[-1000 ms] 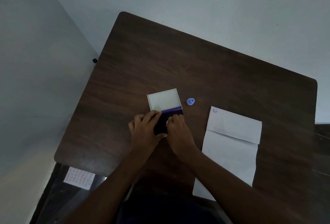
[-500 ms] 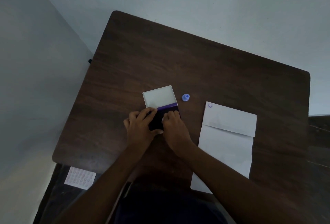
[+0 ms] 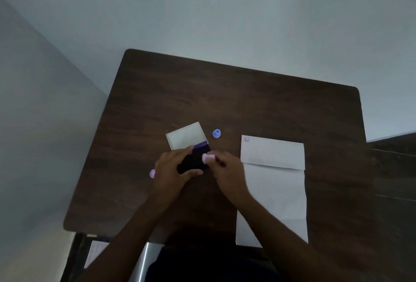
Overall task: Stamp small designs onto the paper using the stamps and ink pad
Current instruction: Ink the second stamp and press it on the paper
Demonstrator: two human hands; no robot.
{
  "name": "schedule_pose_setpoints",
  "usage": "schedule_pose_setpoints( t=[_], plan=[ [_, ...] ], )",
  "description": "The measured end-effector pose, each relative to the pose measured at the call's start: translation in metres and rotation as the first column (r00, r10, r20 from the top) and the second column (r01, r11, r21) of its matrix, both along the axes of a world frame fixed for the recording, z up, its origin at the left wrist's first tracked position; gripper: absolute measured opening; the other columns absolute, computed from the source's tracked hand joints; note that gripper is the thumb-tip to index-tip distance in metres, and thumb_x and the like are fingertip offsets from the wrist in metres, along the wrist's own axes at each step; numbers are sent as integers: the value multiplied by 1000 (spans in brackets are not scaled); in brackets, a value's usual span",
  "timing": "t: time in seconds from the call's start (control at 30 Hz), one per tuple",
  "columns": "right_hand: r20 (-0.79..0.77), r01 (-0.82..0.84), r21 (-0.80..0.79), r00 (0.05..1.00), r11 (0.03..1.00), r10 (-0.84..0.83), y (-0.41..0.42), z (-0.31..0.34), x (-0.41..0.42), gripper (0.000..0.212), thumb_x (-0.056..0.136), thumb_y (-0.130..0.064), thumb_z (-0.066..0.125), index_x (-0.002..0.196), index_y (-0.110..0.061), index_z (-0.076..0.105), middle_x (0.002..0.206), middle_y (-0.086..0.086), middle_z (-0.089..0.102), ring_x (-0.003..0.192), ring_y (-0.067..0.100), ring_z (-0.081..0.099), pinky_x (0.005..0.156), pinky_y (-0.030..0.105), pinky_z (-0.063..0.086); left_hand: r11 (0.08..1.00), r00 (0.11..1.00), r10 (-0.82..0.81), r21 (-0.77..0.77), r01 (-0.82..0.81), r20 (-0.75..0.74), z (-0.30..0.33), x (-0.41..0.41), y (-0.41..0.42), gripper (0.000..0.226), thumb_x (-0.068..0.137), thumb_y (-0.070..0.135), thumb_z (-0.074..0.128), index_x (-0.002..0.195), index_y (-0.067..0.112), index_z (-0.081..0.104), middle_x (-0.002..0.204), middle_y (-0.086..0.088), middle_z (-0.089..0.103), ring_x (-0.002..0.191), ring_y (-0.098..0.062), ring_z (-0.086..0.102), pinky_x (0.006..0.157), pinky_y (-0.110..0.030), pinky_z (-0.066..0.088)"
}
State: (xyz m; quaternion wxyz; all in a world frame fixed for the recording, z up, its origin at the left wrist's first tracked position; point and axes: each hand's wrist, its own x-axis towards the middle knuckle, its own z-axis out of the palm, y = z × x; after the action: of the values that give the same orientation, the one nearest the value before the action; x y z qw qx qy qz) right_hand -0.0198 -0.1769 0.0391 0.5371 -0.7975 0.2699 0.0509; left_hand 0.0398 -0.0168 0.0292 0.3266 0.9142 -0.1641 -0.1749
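A dark ink pad (image 3: pixel 195 159) with a purple edge lies open on the brown table (image 3: pixel 225 92), its pale lid (image 3: pixel 186 135) folded back behind it. My left hand (image 3: pixel 172 169) grips the pad from the left side. My right hand (image 3: pixel 227 172) pinches a small pink stamp (image 3: pixel 206 158) at the pad's right edge. A second pink stamp (image 3: pixel 152 173) peeks out left of my left hand. A blue stamp (image 3: pixel 216 133) stands just right of the lid. The white folded paper (image 3: pixel 272 178) lies to the right, with one small smiley print (image 3: pixel 247 139) in its top left corner.
The table stands in a corner between pale walls. A printed white sheet (image 3: pixel 95 253) lies on the floor below the table's near left edge. A dark surface (image 3: pixel 394 169) adjoins the table on the right.
My right hand has lifted off the ink pad and drawn slightly right, now showing a pink stamp in its fingers. A second pink stamp has come into sight beside my left hand. The camera tilted.
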Motion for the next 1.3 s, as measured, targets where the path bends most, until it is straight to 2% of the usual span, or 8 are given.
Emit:
schedule_pose_setpoints(
  t=[0.07,0.17,0.3,0.43,0.67,0.83,0.97,1.3],
  plan=[
    [-97,219,423,976,879,-197,-12,20,-13,31,77,-41,66,101,-21,71,85,-1,73,77,12,65,69,21,52,985,995,37,-163,-52,-92,29,-6,-14,60,69,47,75,123,28,58,119,6,61,108,-12,54,92,-26,42],
    [-124,244,871,949,427,-290,-30,41,-31,38,80,-28,67,109,-5,67,109,17,68,95,27,63,85,35,52,961,990,41,-266,-75,-132,72,-20,-41,57,67,44,75,118,24,61,116,8,61,98,-1,54,85,-9,43],
    [-155,170,985,920,11,-360,-38,60,-45,40,83,-13,65,119,3,58,125,24,57,108,34,57,85,33,53,931,989,10,-358,-64,-150,112,-36,-66,62,64,37,77,120,15,63,116,-2,65,102,-11,59,91,-25,50],
    [-135,87,987,910,-138,-392,-43,72,-47,43,80,-8,68,119,5,57,124,23,56,110,29,46,87,28,48,922,1000,2,-386,-11,-22,129,-40,-80,50,65,23,83,111,11,69,108,-1,68,101,-14,62,92,-36,51],
    [-137,64,980,908,-190,-397,-57,68,-52,40,79,-9,69,117,1,60,122,22,60,105,27,57,90,25,47,960,997,-69,-275,57,-37,128,-40,-102,47,67,23,82,110,8,68,114,-6,67,108,-17,58,100,-26,42],
    [-144,95,985,907,-141,-395,-70,60,-52,39,81,-13,66,118,-2,60,126,20,57,111,23,37,96,27,39,970,995,-94,-228,83,-40,123,-39,-117,49,68,25,81,112,7,68,115,-8,63,106,-15,52,98,-27,41],
    [-167,133,985,895,-111,-414,-84,48,-54,39,79,-14,71,115,-1,62,121,19,60,113,27,48,97,29,42,969,998,-70,-239,67,-6,108,-38,-127,45,65,26,83,105,10,70,106,6,59,95,-1,47,87,-6,36],
    [-94,254,889,915,381,-391,-125,14,-52,29,80,-23,70,99,-1,67,87,11,65,74,20,59,70,28,51,961,980,-33,-275,-23,-197,44,-30,-151,23,63,60,62,84,59,51,99,38,47,94,13,52,76,1,36]
  ],
)
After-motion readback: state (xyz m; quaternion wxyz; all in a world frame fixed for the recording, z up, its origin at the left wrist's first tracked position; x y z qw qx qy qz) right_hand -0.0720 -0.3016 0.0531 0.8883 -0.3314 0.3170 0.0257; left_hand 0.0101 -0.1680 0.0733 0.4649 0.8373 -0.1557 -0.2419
